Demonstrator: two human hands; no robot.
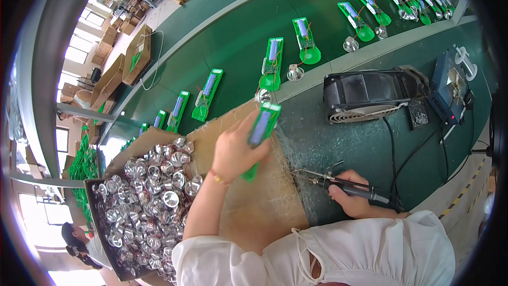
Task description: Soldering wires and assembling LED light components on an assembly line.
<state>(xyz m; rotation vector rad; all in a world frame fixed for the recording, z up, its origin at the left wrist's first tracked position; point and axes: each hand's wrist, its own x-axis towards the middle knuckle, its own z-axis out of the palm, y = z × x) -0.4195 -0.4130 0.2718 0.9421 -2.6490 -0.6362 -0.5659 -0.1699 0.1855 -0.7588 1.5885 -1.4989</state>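
Note:
My left hand [232, 151] is closed around a green plastic housing [263, 122] with a blue cylindrical battery in it, held tilted above a brown cardboard sheet [259, 201]. My right hand [350, 195] grips the black handle of a soldering iron [365, 192]. The iron's thin tip points left, over the cardboard's right edge and apart from the housing. Left of my left forearm, a carton [127, 160] holds a heap of shiny silver reflector cups [153, 196].
A green conveyor belt [238, 47] crosses beyond, carrying several green housings with batteries, many with wired reflectors. On the right stand a black fan [365, 92], a blue soldering station [447, 92] and a white spool [465, 62]. Black cables [394, 153] trail near my right hand.

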